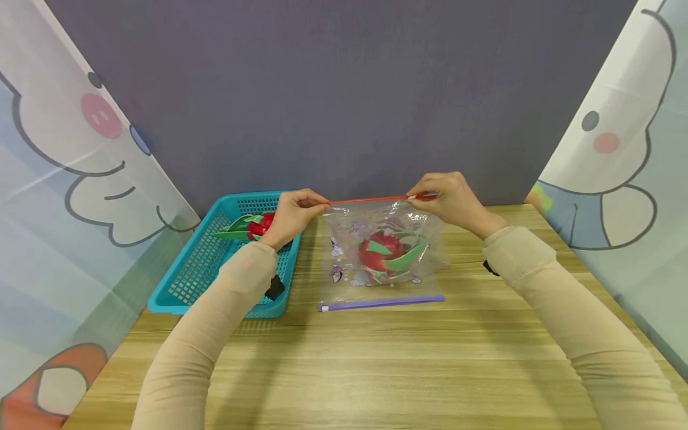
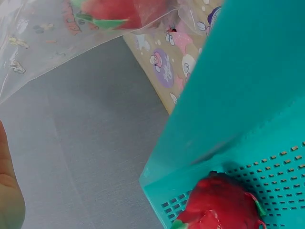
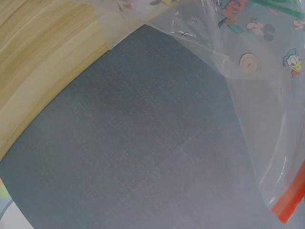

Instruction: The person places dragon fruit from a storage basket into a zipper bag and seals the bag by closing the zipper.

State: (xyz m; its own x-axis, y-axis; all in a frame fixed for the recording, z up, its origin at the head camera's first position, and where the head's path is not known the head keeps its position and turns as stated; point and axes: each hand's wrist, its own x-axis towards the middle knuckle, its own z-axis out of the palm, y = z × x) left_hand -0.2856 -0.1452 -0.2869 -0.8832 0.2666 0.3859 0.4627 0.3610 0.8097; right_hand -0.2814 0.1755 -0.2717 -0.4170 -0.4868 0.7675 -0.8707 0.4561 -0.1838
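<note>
The left hand (image 1: pixel 294 215) and right hand (image 1: pixel 451 200) over there pinch the red zip (image 1: pixel 365 200) of a clear bag (image 1: pixel 389 216) between their fingers. Inside it sits a red dragon fruit (image 1: pixel 371 255), above a purple-zipped bag (image 1: pixel 344 291) on the tabletop (image 1: pixel 376 358); the blue basket (image 1: pixel 165 307) just left holds another dragon fruit (image 1: pixel 260 227).

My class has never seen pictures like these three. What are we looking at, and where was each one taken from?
No machine here: a person works with bare hands. The widest picture comes from a camera on the head, looking forward and down; the others come from cameras on the left and right wrists. On the table stand a basket holding a red fruit and, to its right, a flat purple-zip bag. The left hand and right hand pinch a red-zip bag along its top; another fruit shows inside.
</note>
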